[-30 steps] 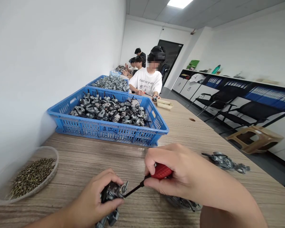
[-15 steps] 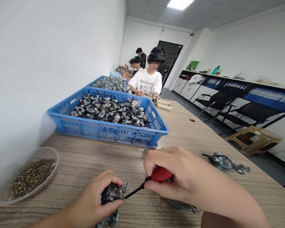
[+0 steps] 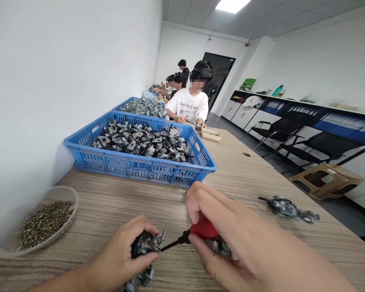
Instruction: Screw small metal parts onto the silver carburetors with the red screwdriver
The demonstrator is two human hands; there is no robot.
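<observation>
My left hand (image 3: pixel 130 251) is closed around a small metal carburetor (image 3: pixel 146 243), its lever end facing right. In my right hand (image 3: pixel 228 235) is a screwdriver with a red handle (image 3: pixel 204 228) and a black shaft. The screwdriver's tip meets the right side of the carburetor, near my left thumb; the exact contact point is too small to make out. Beneath my right hand lies another metal part (image 3: pixel 220 246), mostly hidden by the palm. Farther right, one more carburetor (image 3: pixel 287 209) rests on the wood-grain table.
A blue crate (image 3: pixel 140 164) full of carburetors stands ahead, with a second blue crate (image 3: pixel 118 108) of metal parts behind it. At left sits a clear tub (image 3: pixel 74 211) of screws (image 3: pixel 45 223). A co-worker (image 3: pixel 188 103) sits at the far table beside a small tray (image 3: pixel 211 136).
My right hand has turned on the screwdriver handle, its fingers rolled and the forearm lower. My left hand and the carburetor have barely moved.
</observation>
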